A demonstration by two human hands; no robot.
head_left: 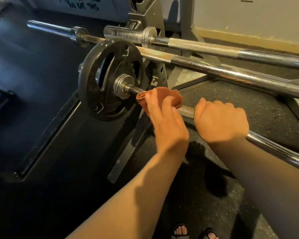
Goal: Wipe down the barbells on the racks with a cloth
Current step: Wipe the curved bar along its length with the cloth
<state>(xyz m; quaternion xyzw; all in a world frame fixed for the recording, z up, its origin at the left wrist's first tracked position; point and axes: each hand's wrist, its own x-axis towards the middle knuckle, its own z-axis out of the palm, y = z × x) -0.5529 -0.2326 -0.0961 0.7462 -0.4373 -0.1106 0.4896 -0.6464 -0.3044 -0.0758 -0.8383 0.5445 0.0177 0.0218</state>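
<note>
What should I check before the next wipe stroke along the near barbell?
1. Cloth wrapped on the near barbell beside the collar: ok.
2. Left hand holds the cloth round the shaft: ok.
3. Right hand grips the knurled part and steadies the bar: ok.
4. Shaft free for a stroke away from the weight plate: not ok, the right hand sits just beyond the cloth.
5. Plate locked on its sleeve: cannot tell.
6. Middle barbell and far barbell already wiped: cannot tell.
</note>
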